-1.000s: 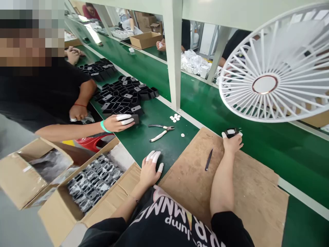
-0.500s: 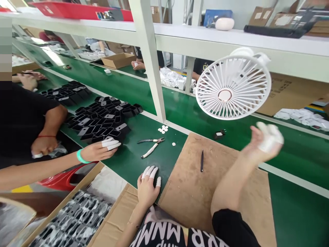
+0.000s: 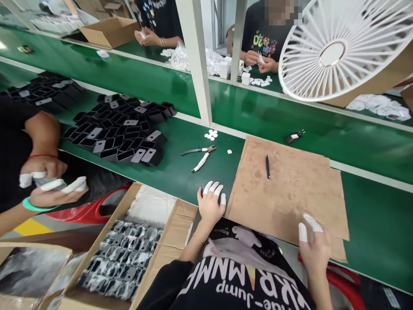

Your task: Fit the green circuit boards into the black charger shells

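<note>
My left hand point(image 3: 211, 203) lies on the green bench edge, its fingers stretched out in white finger cots and holding nothing. At the near edge of the brown cardboard sheet point(image 3: 290, 198) is my right hand point(image 3: 314, 245), thumb and fingers apart, also bare of any object. Black tweezers point(image 3: 267, 166) rest on the sheet, between and beyond both hands. Past my left hand lie cutting pliers point(image 3: 202, 158) with white and dark handles, spread apart. Small white discs point(image 3: 211, 134) sit behind the pliers, one of them point(image 3: 229, 151) by itself.
Black rectangular housings point(image 3: 122, 129) crowd the bench at left. A co-worker's hands point(image 3: 53, 185) hold a greyish piece beside me. An open carton point(image 3: 121, 254) of wrapped black parts stands below. A white fan point(image 3: 342, 51) hangs at upper right; a black plug adapter point(image 3: 294, 137) lies beneath it.
My right hand has come down from near the fan to the cardboard's near edge. The co-worker's arm has drawn back from the black housings. The view has tilted downward.
</note>
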### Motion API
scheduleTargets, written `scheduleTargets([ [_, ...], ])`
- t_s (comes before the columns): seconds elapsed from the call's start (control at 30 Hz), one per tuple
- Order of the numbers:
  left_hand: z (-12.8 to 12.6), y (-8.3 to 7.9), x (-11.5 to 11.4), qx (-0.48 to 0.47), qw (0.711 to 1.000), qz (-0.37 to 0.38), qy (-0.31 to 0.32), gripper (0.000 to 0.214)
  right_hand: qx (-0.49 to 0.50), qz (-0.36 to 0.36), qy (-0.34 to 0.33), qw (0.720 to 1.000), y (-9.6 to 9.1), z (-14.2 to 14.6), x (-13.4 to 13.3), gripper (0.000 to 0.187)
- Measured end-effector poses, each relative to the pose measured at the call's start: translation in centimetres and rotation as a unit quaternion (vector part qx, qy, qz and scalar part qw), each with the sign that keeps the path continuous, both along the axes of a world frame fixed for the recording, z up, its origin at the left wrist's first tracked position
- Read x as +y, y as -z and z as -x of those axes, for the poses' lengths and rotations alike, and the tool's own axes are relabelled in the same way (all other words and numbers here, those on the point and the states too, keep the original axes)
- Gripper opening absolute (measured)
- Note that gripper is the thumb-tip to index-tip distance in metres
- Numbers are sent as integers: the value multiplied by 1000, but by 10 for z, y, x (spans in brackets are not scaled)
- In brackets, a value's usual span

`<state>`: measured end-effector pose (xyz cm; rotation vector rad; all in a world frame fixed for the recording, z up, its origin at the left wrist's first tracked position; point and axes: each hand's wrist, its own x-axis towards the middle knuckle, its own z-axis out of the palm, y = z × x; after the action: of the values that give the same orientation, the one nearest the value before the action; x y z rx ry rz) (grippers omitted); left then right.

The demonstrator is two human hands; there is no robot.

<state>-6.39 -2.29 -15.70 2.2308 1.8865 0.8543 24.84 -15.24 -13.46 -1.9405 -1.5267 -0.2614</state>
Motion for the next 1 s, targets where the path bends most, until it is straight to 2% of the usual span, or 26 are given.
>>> scheduleTargets([
  [0.1, 2, -1, -2, -39, 999, 6, 23, 30, -69, -44, 84, 993, 31, 13, -21, 42],
  [0.2, 4, -1, -4, -59, 996, 18, 65, 29, -118, -71, 124, 983, 51, 16, -19, 42],
  [0.3, 8, -2, -5, -73, 991, 32, 110, 30, -142, -84, 146, 975, 62, 13, -15, 37],
  [0.47, 13, 1, -6, -68, 986, 39, 150, 29, -133, -77, 163, 974, 65, 12, -16, 40],
  [0.63, 18, 8, -7, -39, 977, 6, 208, 28, -105, -45, 186, 976, 67, 18, -15, 43],
  [0.8, 19, 14, -4, -41, 980, -27, 193, 27, -79, -4, 193, 978, 65, 25, -14, 40],
  [1.0, 21, 20, -2, -50, 977, -29, 204, 27, -76, 2, 185, 980, 56, 32, -15, 37],
])
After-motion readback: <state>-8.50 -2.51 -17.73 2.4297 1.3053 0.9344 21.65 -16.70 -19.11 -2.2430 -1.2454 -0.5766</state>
